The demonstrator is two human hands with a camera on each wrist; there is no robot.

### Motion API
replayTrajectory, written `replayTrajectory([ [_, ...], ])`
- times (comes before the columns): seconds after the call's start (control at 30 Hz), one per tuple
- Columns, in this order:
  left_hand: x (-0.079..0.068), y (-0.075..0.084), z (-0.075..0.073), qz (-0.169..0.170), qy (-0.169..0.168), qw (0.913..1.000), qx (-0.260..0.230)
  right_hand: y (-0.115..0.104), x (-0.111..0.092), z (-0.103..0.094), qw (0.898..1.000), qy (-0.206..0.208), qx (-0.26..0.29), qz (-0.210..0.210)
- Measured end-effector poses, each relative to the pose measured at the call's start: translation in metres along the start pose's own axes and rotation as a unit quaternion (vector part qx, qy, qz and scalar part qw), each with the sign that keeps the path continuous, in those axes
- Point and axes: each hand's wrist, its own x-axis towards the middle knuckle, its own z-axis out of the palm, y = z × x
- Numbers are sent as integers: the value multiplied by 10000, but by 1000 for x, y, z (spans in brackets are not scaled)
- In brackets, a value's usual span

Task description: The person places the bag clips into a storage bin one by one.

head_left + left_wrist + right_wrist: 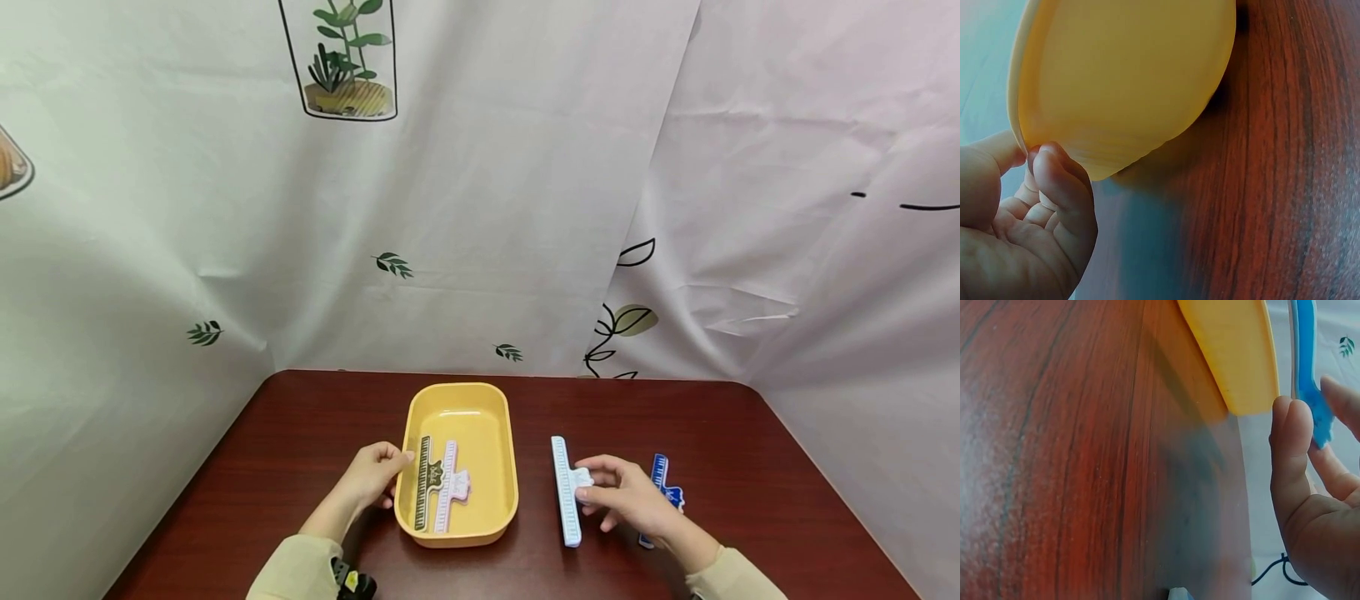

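Observation:
My left hand [369, 475] pinches the left rim of a yellow plastic tray [480, 427]; thumb and fingers on its edge show closely in the left wrist view. Inside the tray, a black-and-cream ruler-edged clip [423, 492] lies beside a pink one [447, 487], both lengthwise. To the right of the tray, my right hand [628, 497] pinches the handle of a light blue ruler-edged clip [566, 492]. This clip [1305, 344] is held above the table in the right wrist view. A dark blue clip [659, 473] lies on the table, partly hidden behind my right hand.
The dark red-brown wooden table [322, 408] is bordered by a pale printed cloth [480, 208] at the back and sides. In the right wrist view, the tip of a pale object [1179, 593] shows at the bottom edge.

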Motion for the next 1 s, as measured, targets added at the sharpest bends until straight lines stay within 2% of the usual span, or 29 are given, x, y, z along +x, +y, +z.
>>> replayTrajectory([
  [0.27,-1,1,0,44,-37,10000,-30,-3,0,5,9997,19,-75,-244],
  [1.0,-1,1,0,31,-24,10000,13,-9,4,14,9988,70,-373,-309],
])
